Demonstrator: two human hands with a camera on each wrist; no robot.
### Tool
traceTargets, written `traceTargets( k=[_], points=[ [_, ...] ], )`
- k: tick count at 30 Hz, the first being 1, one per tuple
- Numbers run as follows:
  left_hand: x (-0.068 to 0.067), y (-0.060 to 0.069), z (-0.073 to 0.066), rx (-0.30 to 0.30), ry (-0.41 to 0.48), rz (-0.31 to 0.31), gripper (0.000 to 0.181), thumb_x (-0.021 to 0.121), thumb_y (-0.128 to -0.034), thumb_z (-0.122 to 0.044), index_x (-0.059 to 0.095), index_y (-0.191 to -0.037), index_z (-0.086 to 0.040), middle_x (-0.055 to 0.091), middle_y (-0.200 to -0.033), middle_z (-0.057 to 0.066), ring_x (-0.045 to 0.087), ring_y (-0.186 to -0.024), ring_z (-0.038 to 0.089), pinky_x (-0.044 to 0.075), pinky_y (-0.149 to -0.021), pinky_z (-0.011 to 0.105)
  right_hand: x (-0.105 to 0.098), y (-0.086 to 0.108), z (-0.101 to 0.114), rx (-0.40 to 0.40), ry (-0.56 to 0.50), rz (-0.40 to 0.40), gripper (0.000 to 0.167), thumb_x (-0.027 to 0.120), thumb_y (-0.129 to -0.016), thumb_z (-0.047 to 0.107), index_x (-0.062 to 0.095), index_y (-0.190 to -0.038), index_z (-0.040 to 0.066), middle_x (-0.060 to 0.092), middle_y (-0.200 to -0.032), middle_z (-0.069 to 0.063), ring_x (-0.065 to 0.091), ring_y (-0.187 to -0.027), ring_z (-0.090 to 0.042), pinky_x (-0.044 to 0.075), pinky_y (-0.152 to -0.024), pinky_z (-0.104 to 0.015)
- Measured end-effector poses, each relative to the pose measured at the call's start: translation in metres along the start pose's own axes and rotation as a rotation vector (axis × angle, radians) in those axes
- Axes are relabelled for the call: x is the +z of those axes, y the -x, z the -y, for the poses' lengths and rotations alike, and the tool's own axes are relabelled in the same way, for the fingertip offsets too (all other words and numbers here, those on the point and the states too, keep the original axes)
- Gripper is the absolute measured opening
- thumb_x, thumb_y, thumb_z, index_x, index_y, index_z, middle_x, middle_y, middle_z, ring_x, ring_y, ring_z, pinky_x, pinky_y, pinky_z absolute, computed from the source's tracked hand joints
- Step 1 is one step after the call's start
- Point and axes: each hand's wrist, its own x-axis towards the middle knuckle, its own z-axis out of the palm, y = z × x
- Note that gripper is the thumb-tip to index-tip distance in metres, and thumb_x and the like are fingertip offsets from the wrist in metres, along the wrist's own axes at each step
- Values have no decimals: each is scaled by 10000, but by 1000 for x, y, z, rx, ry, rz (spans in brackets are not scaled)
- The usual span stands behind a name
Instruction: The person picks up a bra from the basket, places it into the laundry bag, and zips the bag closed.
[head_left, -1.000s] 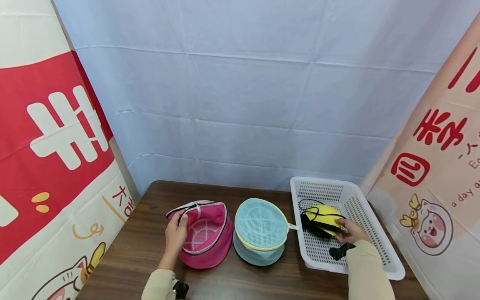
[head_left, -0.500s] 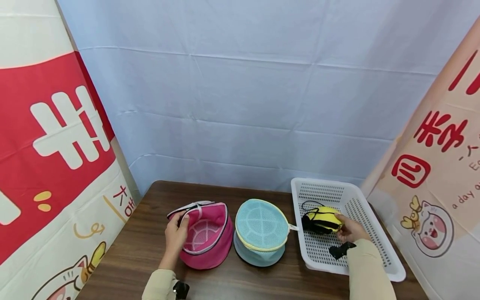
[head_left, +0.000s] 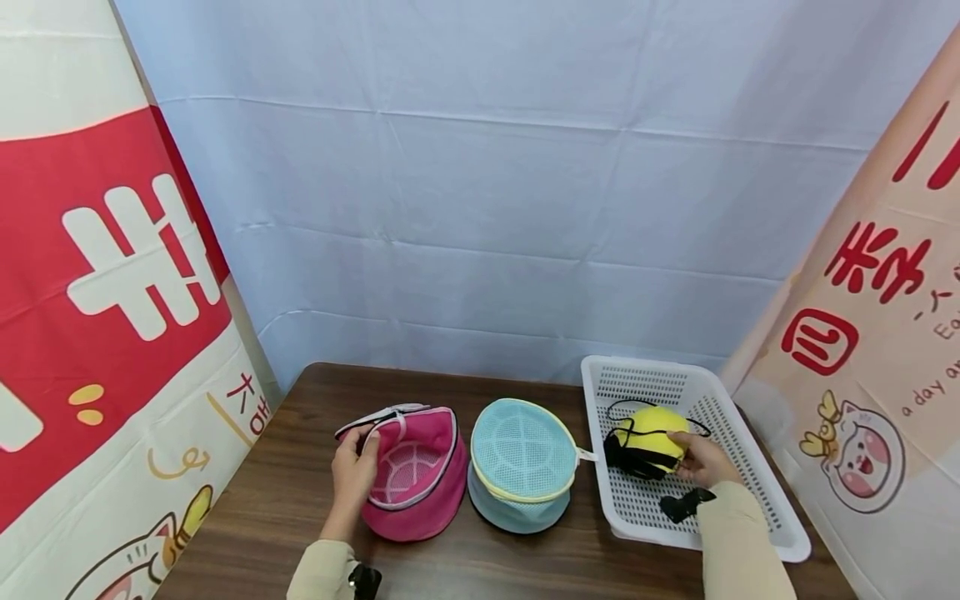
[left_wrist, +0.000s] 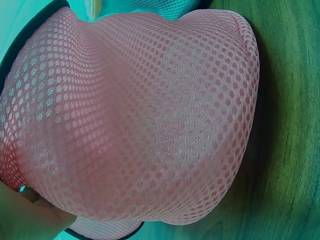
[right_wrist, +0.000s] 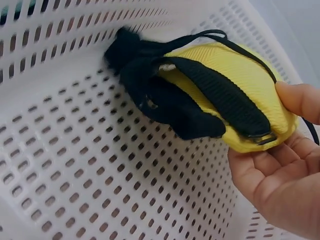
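An open pink mesh bag stands at the left of the table, its lid folded back. My left hand grips its rim on the left side; in the left wrist view the mesh wall of the pink bag fills most of the picture, with the left hand at the lower left. Inside the white basket, my right hand pinches a yellow item with black straps and cords. The right wrist view shows thumb and fingers of the right hand round the end of the yellow item.
A light blue mesh bag with yellow trim stands between the pink bag and the basket, its white tab touching the basket's left rim. The brown table is bounded by a pale blue cloth behind and printed cloths at both sides.
The yellow item has been turned in my right hand inside the basket, and its cords lie differently. My left hand keeps its hold on the pink bag's rim with barely any movement.
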Motion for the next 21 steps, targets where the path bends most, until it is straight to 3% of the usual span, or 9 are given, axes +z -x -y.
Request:
traceTargets(
  k=[7, 11, 15, 18, 21],
  points=[
    [-1, 1, 1, 7, -4, -3, 194, 574, -895, -117, 650, -1044, -18, 640, -999, 157, 545, -913, 266, 398, -802, 409, 1, 10, 7, -45, 6, 16, 125, 567, -913, 129, 611, -796, 122, 591, -750, -9, 577, -655, -135, 488, -593, -282],
    [-2, 3, 1, 7, -15, -3, 190, 583, -892, -122, 654, -1035, -18, 641, -993, 161, 549, -918, 278, 398, -803, 417, 7, 17, 8, -74, 74, -22, 87, 583, -903, 144, 582, -876, 62, 596, -732, -3, 591, -644, -131, 499, -591, -298],
    [-2, 3, 1, 18, -27, -14, 174, 590, -886, -118, 658, -1011, -18, 645, -964, 158, 553, -896, 285, 402, -785, 419, 14, 24, 9, -161, 196, -86, 304, 602, -889, 179, 480, -1061, -40, 561, -781, 6, 575, -661, -119, 504, -603, -320],
    [-2, 3, 1, 30, -24, -31, 165, 595, -880, -111, 660, -998, -15, 645, -947, 160, 554, -881, 289, 402, -776, 417, 18, 27, 11, -203, 215, -101, 432, 623, -878, 184, 428, -1156, -83, 537, -824, 6, 566, -687, -108, 505, -618, -318],
    [-3, 3, 0, 29, -28, -35, 164, 602, -875, -115, 662, -993, -18, 645, -939, 159, 555, -876, 291, 401, -772, 418, 21, 30, 11, -214, 204, -91, 451, 621, -882, 165, 415, -1190, -92, 540, -824, 12, 568, -692, -105, 508, -623, -319]
  ],
)
